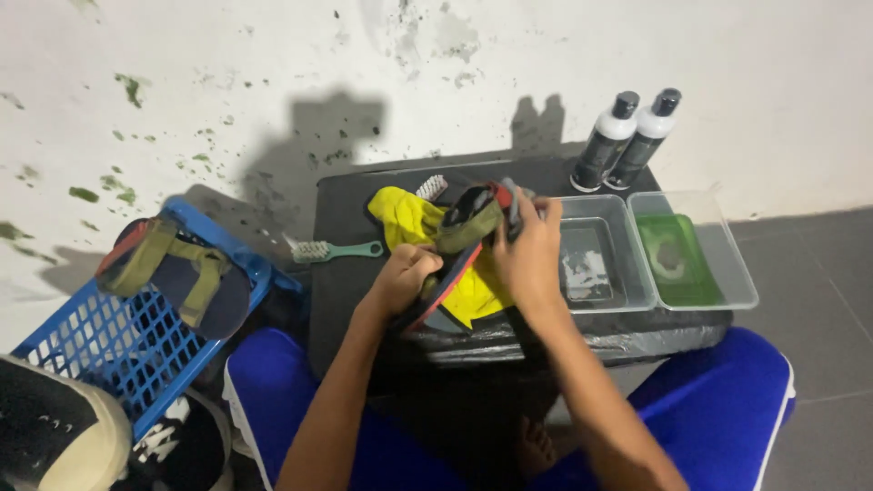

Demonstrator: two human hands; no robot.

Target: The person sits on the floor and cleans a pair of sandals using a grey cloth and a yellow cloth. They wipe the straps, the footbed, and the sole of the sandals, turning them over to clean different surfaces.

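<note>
Head view: both hands clamped on sandal (466,238) above bench (346,273). Left hand (406,273) grips lower heel end, right hand (530,250) upper strap end; long axis slants up-right. Yellow cloth (409,218) underneath, brush (332,251) just left.

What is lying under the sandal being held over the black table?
A crumpled yellow cloth lies under the olive-strapped sandal, spread on the black table. The sandal and both hands cover its middle, so anything beneath there is hidden.
</note>
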